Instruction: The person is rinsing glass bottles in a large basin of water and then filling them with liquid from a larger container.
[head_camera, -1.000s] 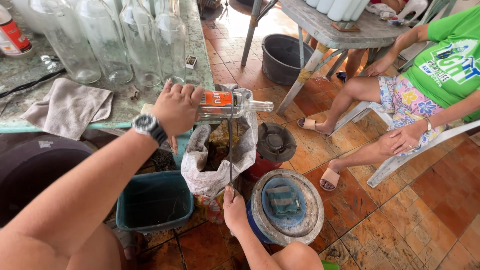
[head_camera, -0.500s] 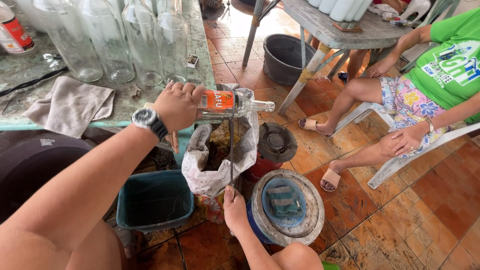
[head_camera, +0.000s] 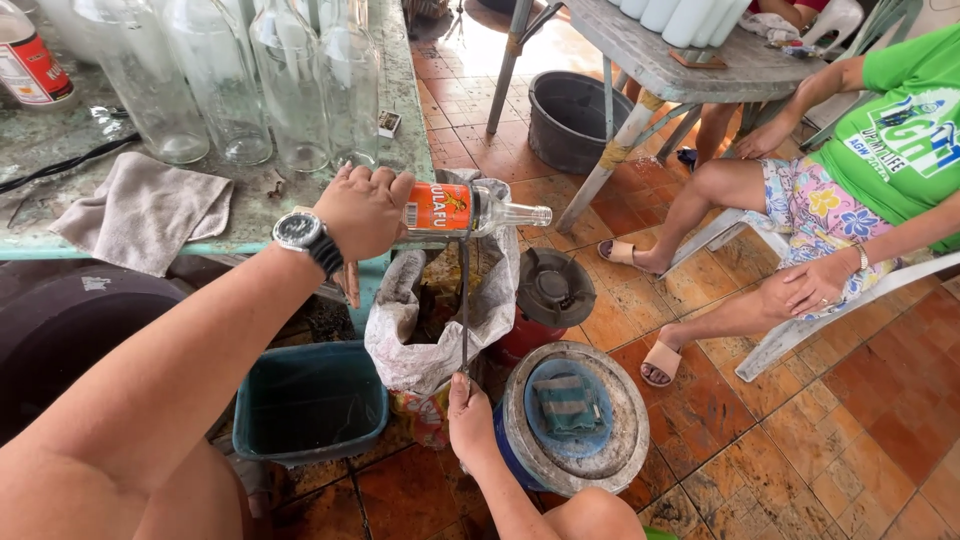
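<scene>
While the right hand (head_camera: 470, 415) sits lowest in view, it pinches the bottom end of a thin dark strip (head_camera: 464, 300), fingers closed on it, strip running straight up to the bottle. Just right of that hand: round grey lid (head_camera: 575, 415) with a blue centre and a folded cloth on it, resting on a blue container. Left of it, teal plastic bin (head_camera: 310, 400) on the tiled floor. Between them an open white sack (head_camera: 440, 320) with dark scraps inside, directly under the bottle. Left hand (head_camera: 365, 210), wristwatch on the wrist, is clenched around the base of a clear glass bottle (head_camera: 475, 212) with an orange label, held sideways, neck pointing right, over the sack mouth. Strip seems to wrap or hang at the bottle's label edge; exact contact hard to tell. Small dark stove burner (head_camera: 555, 290) just right of the sack. Behind the left hand, green worn tabletop (head_camera: 410, 110) with a grey rag (head_camera: 140, 210) and a row of upright empty clear bottles (head_camera: 230, 80). Farther right, a seated person in a green shirt (head_camera: 900, 140), hand on knee, sandals on. Farthest back, dark bucket (head_camera: 575, 115) under a grey wooden table (head_camera: 690, 70).
</scene>
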